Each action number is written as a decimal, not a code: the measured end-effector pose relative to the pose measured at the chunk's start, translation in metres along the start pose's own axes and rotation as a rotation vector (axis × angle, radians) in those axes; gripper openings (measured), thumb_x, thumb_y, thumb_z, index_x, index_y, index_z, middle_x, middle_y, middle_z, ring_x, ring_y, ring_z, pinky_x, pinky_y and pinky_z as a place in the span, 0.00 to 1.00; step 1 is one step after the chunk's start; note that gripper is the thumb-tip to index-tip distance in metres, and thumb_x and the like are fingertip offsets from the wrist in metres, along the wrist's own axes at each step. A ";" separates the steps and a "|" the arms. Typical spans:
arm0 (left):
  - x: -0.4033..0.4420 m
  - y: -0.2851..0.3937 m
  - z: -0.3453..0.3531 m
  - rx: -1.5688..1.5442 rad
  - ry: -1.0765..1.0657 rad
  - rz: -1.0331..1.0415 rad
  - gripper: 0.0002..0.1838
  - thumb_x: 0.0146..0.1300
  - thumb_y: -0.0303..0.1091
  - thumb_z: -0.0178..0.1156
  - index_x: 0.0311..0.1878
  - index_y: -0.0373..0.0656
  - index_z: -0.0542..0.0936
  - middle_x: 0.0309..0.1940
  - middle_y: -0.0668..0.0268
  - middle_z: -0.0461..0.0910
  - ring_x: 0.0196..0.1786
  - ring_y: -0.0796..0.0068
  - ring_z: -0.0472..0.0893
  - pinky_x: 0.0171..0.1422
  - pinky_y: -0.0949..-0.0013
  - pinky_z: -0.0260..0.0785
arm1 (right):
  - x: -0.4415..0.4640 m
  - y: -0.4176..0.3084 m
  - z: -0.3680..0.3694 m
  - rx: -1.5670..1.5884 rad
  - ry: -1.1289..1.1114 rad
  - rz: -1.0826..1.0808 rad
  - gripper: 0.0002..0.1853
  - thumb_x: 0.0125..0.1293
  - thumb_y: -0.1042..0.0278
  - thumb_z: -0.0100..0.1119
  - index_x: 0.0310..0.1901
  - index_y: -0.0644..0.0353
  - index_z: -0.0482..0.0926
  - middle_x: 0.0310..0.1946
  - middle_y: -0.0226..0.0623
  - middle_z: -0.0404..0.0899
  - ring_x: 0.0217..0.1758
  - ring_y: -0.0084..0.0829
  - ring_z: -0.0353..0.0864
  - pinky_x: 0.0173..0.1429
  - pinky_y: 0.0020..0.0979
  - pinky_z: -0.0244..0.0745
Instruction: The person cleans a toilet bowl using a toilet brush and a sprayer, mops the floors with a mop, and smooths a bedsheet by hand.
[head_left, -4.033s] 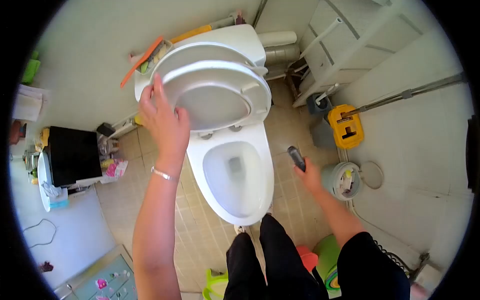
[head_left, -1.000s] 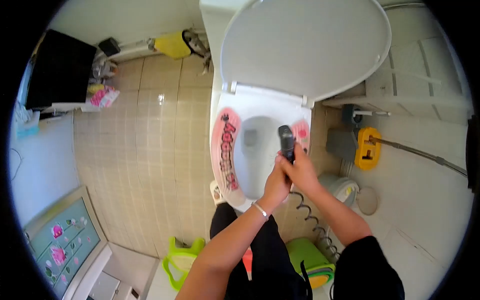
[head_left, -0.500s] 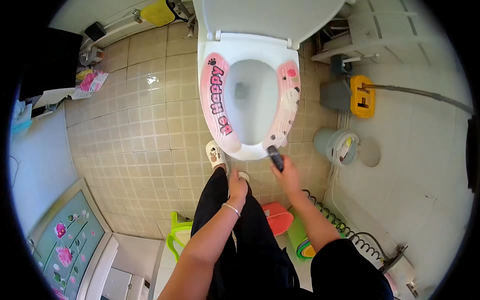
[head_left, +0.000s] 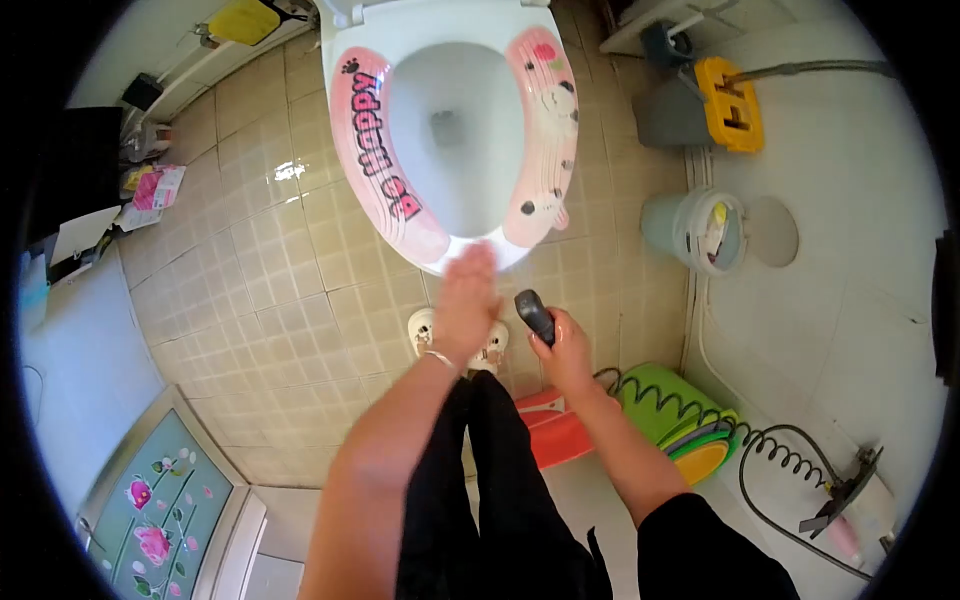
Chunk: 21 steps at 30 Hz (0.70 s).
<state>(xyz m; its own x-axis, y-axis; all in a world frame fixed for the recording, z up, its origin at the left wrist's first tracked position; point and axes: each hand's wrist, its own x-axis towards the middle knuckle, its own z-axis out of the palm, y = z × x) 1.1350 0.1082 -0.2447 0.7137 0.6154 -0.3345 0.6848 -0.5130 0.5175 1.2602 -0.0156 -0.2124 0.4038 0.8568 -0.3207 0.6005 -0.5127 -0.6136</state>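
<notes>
The toilet seat [head_left: 470,250] is down, with a pink patterned pad [head_left: 365,165] on its left side and another pink pad [head_left: 545,140] on its right. My left hand [head_left: 468,305], somewhat blurred, is at the front edge of the seat with its fingers stretched forward and nothing visible in it. To its right, my right hand [head_left: 565,350] is wrapped round a dark spray handle [head_left: 535,315], whose head points up and to the left, short of the seat. A black coiled hose [head_left: 680,405] runs off to the right.
A grey bucket with a yellow top [head_left: 732,105] stands at the upper right, with a pole on it. Below it is a pale bin [head_left: 700,230]. Red [head_left: 555,435] and green [head_left: 655,395] basins lie by my right forearm. A flowered cabinet door [head_left: 155,520] is lower left.
The seat, raised four seconds ago, is now down with the pink pads showing. Since half a second ago, my left hand has moved forward to the seat's front, and the view has shifted.
</notes>
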 end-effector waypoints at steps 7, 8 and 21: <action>0.015 0.023 0.010 0.096 -0.128 0.106 0.34 0.54 0.34 0.50 0.65 0.35 0.53 0.66 0.56 0.51 0.70 0.61 0.48 0.73 0.61 0.37 | 0.040 -0.021 -0.006 0.012 0.046 -0.039 0.20 0.51 0.62 0.62 0.43 0.62 0.71 0.35 0.46 0.76 0.37 0.46 0.76 0.39 0.39 0.71; 0.014 0.026 0.013 0.258 -0.242 0.119 0.35 0.54 0.33 0.51 0.65 0.34 0.53 0.67 0.55 0.50 0.70 0.60 0.48 0.72 0.60 0.38 | 0.046 -0.024 -0.014 0.023 0.083 0.014 0.20 0.51 0.61 0.62 0.43 0.62 0.71 0.34 0.46 0.76 0.37 0.47 0.76 0.39 0.39 0.71; -0.032 0.013 -0.004 -0.396 0.467 -0.473 0.37 0.50 0.17 0.50 0.65 0.31 0.48 0.66 0.46 0.48 0.69 0.54 0.49 0.69 0.60 0.44 | 0.082 -0.079 -0.014 0.072 -0.140 -0.270 0.18 0.52 0.62 0.60 0.42 0.63 0.70 0.33 0.46 0.75 0.36 0.47 0.75 0.39 0.41 0.71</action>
<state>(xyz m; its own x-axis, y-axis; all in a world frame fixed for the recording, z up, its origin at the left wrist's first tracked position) 1.1202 0.0841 -0.2238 0.1620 0.9494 -0.2691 0.7351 0.0658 0.6748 1.2555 0.0940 -0.1795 0.1342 0.9634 -0.2323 0.6209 -0.2644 -0.7380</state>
